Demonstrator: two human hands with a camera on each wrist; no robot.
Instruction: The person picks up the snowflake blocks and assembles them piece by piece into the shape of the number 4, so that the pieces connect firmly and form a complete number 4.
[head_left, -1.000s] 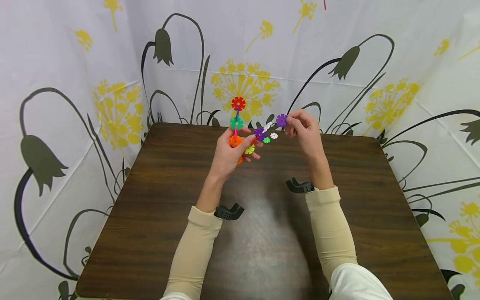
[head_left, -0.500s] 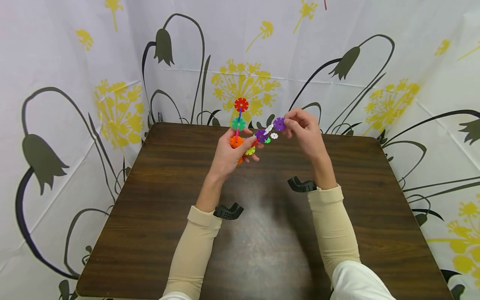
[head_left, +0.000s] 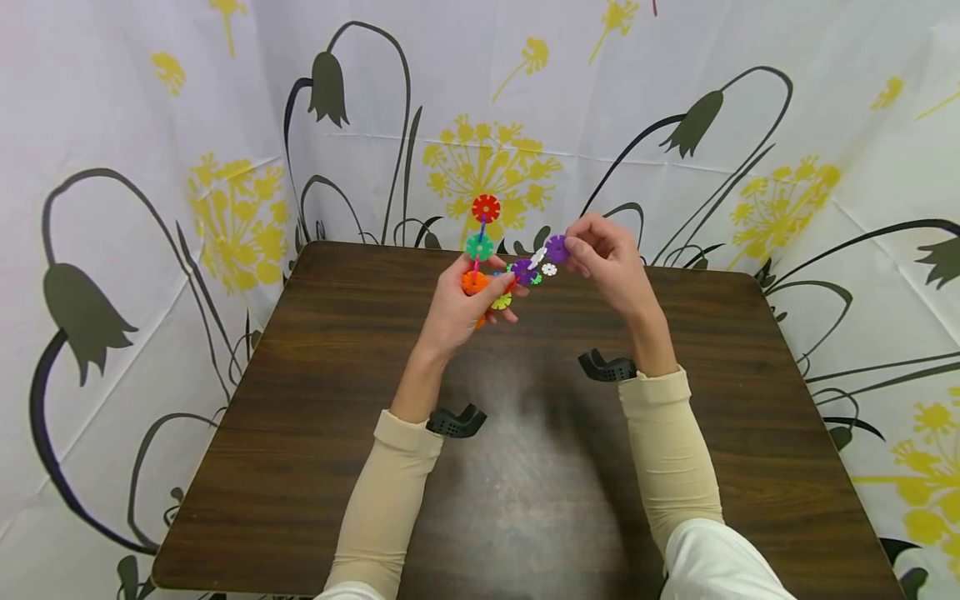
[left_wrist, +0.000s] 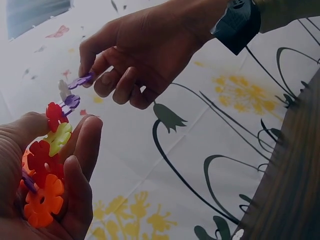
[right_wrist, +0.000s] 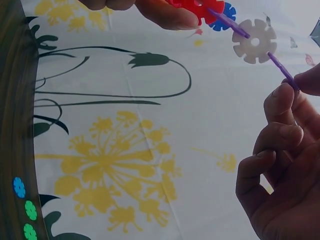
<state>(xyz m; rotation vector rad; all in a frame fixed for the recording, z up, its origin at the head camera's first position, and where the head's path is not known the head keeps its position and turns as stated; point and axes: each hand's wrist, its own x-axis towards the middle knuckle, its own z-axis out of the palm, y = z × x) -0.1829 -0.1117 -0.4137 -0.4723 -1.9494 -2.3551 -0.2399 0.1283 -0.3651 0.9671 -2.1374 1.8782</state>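
My left hand [head_left: 452,310] holds a chain of notched plastic discs between thumb and fingers. The chain has a red disc [head_left: 486,208] at its top, then a blue one edge-on, a green disc [head_left: 480,247], and an orange disc [head_left: 474,283] by the thumb. A yellow disc [left_wrist: 59,139] and several red and orange ones show in the left wrist view. Another branch runs right to a white disc [right_wrist: 255,41]. My right hand [head_left: 613,265] pinches a purple disc [head_left: 557,248] between thumb and finger, its edge at a notch of the white disc.
A brown wooden table [head_left: 315,400] lies below both hands. Near its far edge lie a loose white disc [head_left: 550,270], a blue disc [right_wrist: 19,187] and a green disc [right_wrist: 30,210]. A flower-patterned curtain [head_left: 600,100] hangs behind and at the sides.
My right hand has brought the purple disc left and slightly down, from apart to against the white disc. My left hand has barely moved; the chain's top has shifted slightly right.
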